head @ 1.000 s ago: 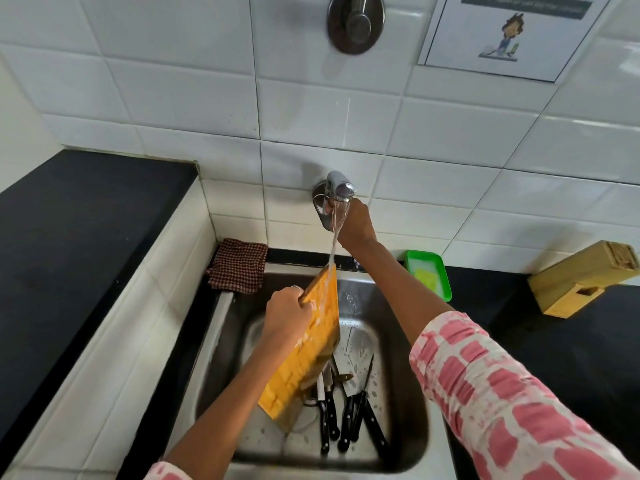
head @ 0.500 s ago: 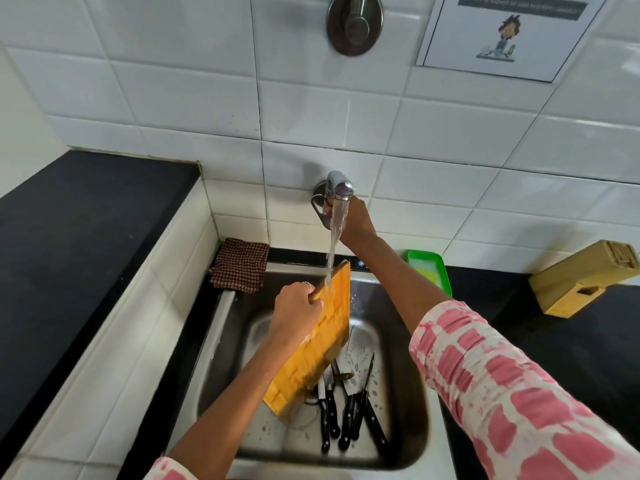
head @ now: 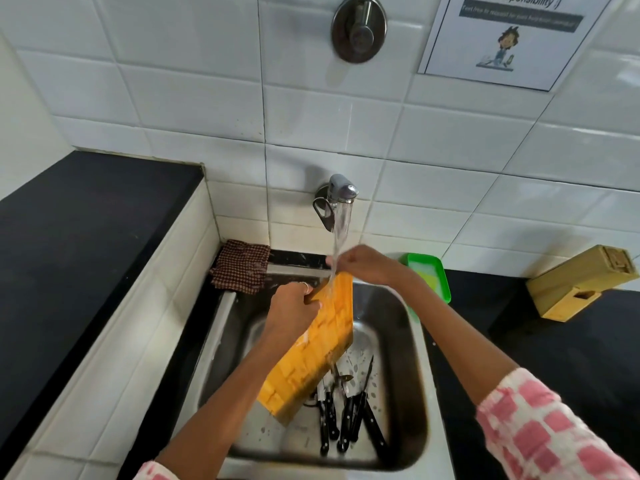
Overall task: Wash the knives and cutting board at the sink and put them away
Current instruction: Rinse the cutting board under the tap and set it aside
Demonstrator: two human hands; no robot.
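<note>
moved: right hand [head: 367, 268] off tap [head: 341, 195], now at cutting board [head: 318, 344] top, fingers curled, grip unclear
left hand [head: 294, 306]: still grips board edge, frame centre

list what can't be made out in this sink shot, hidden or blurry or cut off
All in the head view:
- Black-handled knives in the steel sink: blades overlap and run under the tilted orange wooden cutting board, so no sure count.
- Right hand: fingers blurred in the water stream; touching the board or not, unclear.
- Wall poster: top cut off, small print unreadable.
- Green plastic tray: partly behind the right forearm.
</note>
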